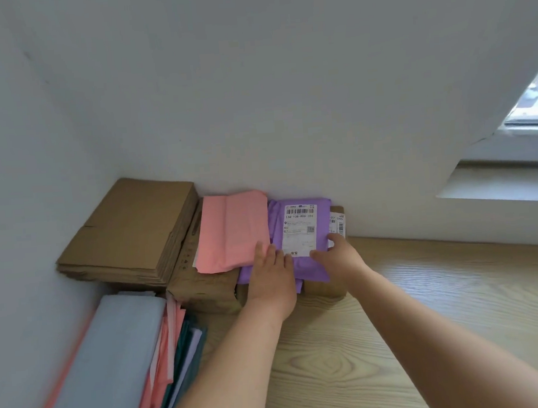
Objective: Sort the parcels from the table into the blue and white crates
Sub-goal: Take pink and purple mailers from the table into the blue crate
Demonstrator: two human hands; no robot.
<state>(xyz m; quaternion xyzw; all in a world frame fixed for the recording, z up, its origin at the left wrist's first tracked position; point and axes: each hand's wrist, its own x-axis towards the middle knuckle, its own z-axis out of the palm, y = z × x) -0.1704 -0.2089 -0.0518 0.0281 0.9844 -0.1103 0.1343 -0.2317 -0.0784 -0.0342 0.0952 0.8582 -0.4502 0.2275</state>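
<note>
Purple parcel (276, 232) under left hand (271, 273), fingers flat together, right hand (338, 254) at its edge (grip unclear); lifting may drag the touching pink parcel (231, 232) off.

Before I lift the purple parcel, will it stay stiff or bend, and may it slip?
Probably floppy: the purple parcel is a thin plastic bag, and its near edge seems to droop over the cardboard box. Likely light, since it lies quite flat. Its smooth film may slide on the box.
</note>
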